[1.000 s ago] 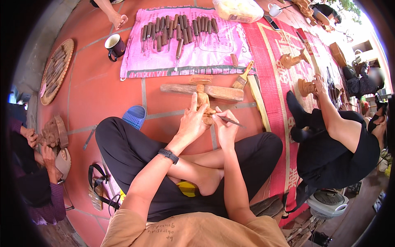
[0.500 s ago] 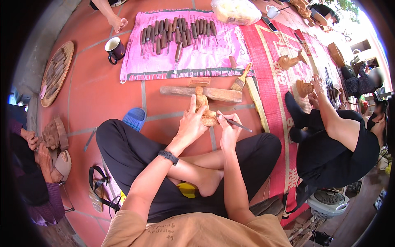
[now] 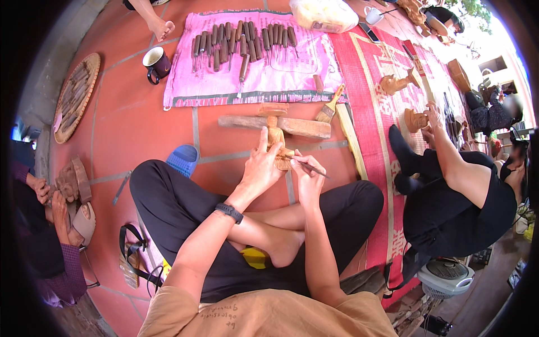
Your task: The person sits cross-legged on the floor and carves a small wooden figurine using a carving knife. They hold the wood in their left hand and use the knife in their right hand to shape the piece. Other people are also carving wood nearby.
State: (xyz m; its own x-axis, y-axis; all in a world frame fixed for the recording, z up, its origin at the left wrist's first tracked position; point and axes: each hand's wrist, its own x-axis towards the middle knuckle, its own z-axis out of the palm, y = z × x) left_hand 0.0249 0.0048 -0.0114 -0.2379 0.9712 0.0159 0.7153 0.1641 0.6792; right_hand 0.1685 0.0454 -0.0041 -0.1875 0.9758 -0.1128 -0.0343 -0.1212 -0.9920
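Observation:
My left hand [image 3: 262, 167] is closed around the lower part of a small carved wooden figurine [image 3: 275, 136], index finger stretched up along its side. The figurine is light brown, seated on a round base, and leans on a wooden block [image 3: 306, 127] lying on the floor. Pinched in my right hand [image 3: 307, 178] is a thin dark carving tool [image 3: 317, 170]. Its working end is at the figurine's base, mostly hidden by my fingers. A round-topped wooden piece [image 3: 273, 109] shows just beyond the figurine's head.
A pink sack [image 3: 185, 84] bears several wooden-handled chisels [image 3: 243, 68]. To its right are a paintbrush [image 3: 327, 114] and a red mat [image 3: 370, 112]. A mug [image 3: 157, 63], blue slipper [image 3: 183, 160] and basket of tools [image 3: 77, 98] stand left. People with carvings sit on both sides.
My right hand has shifted slightly left with the carving tool, nearer the figurine's base. My left hand keeps its hold, and the figurine has barely moved.

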